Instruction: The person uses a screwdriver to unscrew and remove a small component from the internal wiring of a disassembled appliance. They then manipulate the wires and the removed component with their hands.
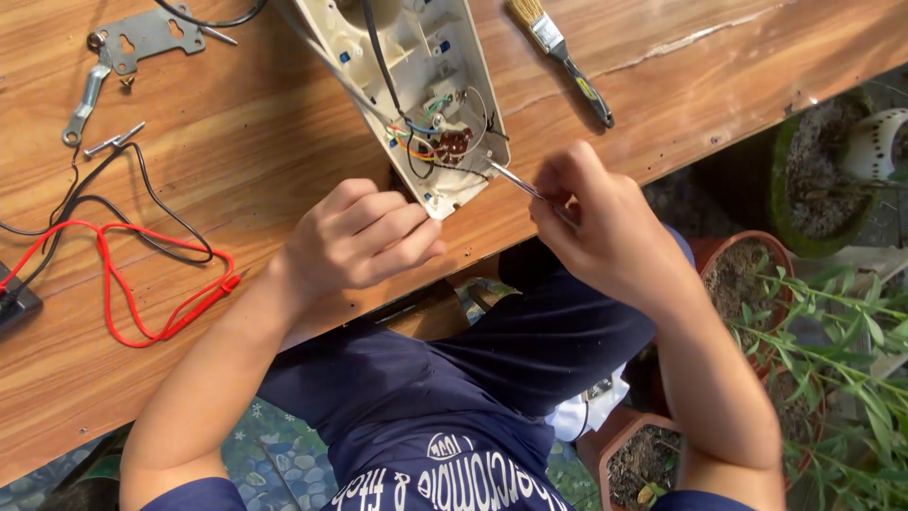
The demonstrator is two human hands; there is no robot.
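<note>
An opened cream plastic appliance housing (445, 57) lies on the wooden table (284, 142), with coloured wires and a small brown component (452, 145) exposed inside. My left hand (364, 235) is curled against the housing's near corner, holding it steady. My right hand (596, 222) grips thin metal tweezers (515, 180), whose tip reaches into the housing beside the brown component. A black cable (383, 66) runs through the housing.
A red and a black test lead (123, 274) loop at the left, joined to a dark meter (14, 303) at the edge. A metal bracket (142, 38), wrench (83, 104) and small brush (563, 57) lie further back. Potted plants (804, 312) stand right of the table.
</note>
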